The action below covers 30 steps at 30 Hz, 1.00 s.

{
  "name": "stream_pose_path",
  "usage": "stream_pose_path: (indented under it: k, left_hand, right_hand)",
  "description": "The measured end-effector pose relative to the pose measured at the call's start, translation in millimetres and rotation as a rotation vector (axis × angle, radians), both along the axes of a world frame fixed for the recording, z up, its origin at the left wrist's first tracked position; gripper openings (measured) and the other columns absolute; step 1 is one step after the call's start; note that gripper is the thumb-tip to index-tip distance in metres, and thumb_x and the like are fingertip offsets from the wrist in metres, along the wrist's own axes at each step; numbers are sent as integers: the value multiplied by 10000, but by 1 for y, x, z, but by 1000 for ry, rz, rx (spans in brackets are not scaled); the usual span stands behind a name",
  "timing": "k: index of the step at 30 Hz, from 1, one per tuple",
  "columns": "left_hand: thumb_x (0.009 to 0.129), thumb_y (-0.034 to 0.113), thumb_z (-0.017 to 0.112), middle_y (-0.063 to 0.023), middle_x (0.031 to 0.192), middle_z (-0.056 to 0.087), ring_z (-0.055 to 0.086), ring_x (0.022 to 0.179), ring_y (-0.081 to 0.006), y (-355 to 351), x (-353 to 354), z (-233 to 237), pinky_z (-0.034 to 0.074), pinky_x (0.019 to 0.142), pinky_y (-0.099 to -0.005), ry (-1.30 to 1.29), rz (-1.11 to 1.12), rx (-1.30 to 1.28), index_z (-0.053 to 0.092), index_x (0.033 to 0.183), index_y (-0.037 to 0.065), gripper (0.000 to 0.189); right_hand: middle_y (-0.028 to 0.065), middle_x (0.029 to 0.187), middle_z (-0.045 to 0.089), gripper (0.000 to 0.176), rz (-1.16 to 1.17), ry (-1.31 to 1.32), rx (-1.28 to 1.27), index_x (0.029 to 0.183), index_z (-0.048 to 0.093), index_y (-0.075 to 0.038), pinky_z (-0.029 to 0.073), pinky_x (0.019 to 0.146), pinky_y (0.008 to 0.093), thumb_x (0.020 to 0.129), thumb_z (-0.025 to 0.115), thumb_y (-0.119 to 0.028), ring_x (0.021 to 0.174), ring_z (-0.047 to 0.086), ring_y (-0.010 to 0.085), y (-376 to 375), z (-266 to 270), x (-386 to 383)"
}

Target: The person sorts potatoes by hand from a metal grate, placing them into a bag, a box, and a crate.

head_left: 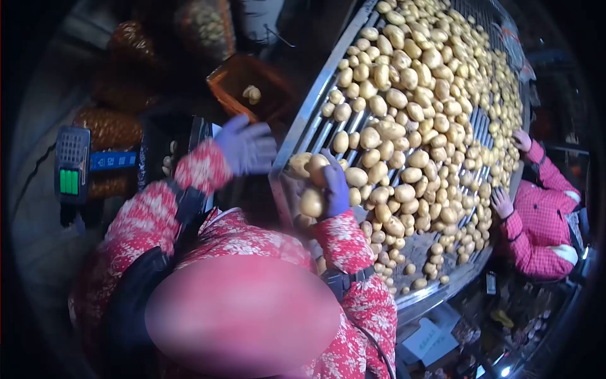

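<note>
My left hand point(247, 146), in a purple glove, is off the roller table's near-left edge with its fingers spread and nothing in it. My right hand point(336, 189), gloved the same way, is over the table's left corner. Its fingers curl against a brown potato point(317, 169), and a paler potato point(311, 203) sits by its palm. Potatoes point(404, 132) of mixed sizes cover much of the metal roller table point(302, 129).
Left of the table are an orange crate point(243, 69) holding a few pale pieces, a scale display point(71, 180) and filled net bags point(107, 129). Across the table, a co-worker in a pink checked jacket point(546, 211) has both hands at its edge. Papers point(430, 338) lie lower right.
</note>
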<state>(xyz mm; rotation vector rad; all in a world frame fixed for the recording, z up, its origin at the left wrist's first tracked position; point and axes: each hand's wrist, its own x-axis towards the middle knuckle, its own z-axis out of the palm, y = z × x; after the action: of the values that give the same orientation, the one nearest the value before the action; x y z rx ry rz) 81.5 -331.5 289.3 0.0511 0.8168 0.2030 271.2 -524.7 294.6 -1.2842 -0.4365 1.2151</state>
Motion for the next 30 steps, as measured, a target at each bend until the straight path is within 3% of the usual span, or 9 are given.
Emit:
stream_pose_path:
  k: [2,3,6,15,17,20,23,27,30]
  left_hand:
    - [908,574,497,-198,1284,551,511,1219,-384,-45,3,22,389,1002,-618,-401,-144,-162,492,1329,79,650]
    - [900,561,517,-188,1261,566,524,1195,-372,-54,8,22,413,982,-593,-355,-86,-236,513,1298,75,629]
    - [874,523,576,-160,1193,612,565,1125,-336,-59,14,20,487,922,-519,-219,103,-433,574,1206,66,565]
    - [880,511,569,-87,1244,592,526,1174,-364,77,4,-11,471,846,-557,192,390,136,557,1194,173,462]
    - [895,477,564,-83,1258,574,531,1165,-342,111,-21,-90,469,891,-532,531,72,770,503,1248,164,475]
    - [912,422,568,-172,1247,552,577,1097,-322,89,-3,-48,497,908,-467,309,369,277,406,1381,81,603]
    - [919,380,570,-156,1185,577,593,1056,-289,35,21,-18,516,872,-439,-234,-57,205,461,1355,72,545]
    - [904,284,593,-131,1151,597,608,999,-252,-37,110,28,516,847,-351,49,-472,912,500,1348,72,501]
    - [830,198,623,-163,1308,510,517,1171,-333,-43,195,-13,435,990,-416,-50,-494,1951,376,1446,104,670]
  right_hand:
    - [153,1249,568,407,8,-796,-17,1277,532,-13,451,971,354,906,587,-172,1175,534,271,12,12,-23]
    - [144,1266,551,500,-33,-416,-76,1318,501,-3,446,982,367,889,640,-219,1214,500,259,22,31,-34]
    - [161,1243,561,454,173,-884,271,1256,562,-58,411,997,417,834,681,-176,1193,511,327,28,34,-43]
    - [78,1459,416,518,449,-1836,-569,1321,519,-280,167,1093,618,810,599,-301,1402,252,407,45,-5,122]
    - [51,1426,431,458,545,-1983,-621,1297,528,-301,273,1036,607,841,561,-324,1390,283,393,51,-17,122]
    - [103,1312,502,429,563,-1817,-630,1269,552,-264,371,952,576,841,564,-294,1315,377,392,48,-16,115]
    - [192,1206,549,552,139,-1416,-210,1262,568,-165,447,949,462,729,713,-180,1162,526,371,3,-1,103]
    - [165,1248,544,613,-311,-502,-123,1331,476,0,498,909,384,777,675,-172,1112,569,291,-64,2,59]
    - [128,1196,590,571,-133,22,-48,1349,462,-27,535,879,349,819,625,-163,1042,612,252,-113,49,43]
